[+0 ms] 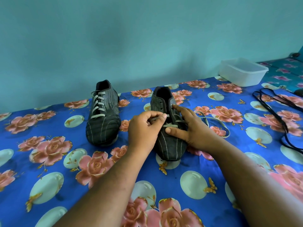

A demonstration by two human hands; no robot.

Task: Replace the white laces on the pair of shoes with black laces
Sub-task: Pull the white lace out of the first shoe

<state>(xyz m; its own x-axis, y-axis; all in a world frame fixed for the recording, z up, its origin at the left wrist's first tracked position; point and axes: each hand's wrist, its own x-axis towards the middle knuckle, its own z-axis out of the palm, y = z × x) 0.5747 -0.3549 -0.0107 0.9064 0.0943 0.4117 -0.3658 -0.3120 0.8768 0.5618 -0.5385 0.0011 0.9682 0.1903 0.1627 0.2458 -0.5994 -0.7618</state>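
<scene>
White lace (213, 119) half out: your left hand (144, 126) pinches it, your right hand (188, 126), fingers (177, 107) spread, steadies the shoe (170, 148)

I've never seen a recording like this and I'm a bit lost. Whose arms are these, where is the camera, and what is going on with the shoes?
There is no machine here: a person wears a wide-angle camera on the head, so you look forward and down along their own two bare arms. On the flowered blue cloth stand two dark striped shoes. The left shoe is fully laced in white. The right shoe is partly unlaced: its upper eyelets are bare, and the white lace trails off to the right. The left hand pinches part of that lace, while the right hand rests on the shoe, seemingly steadying it. The black laces lie waiting at the right, and a plastic tub sits by the wall.
</scene>
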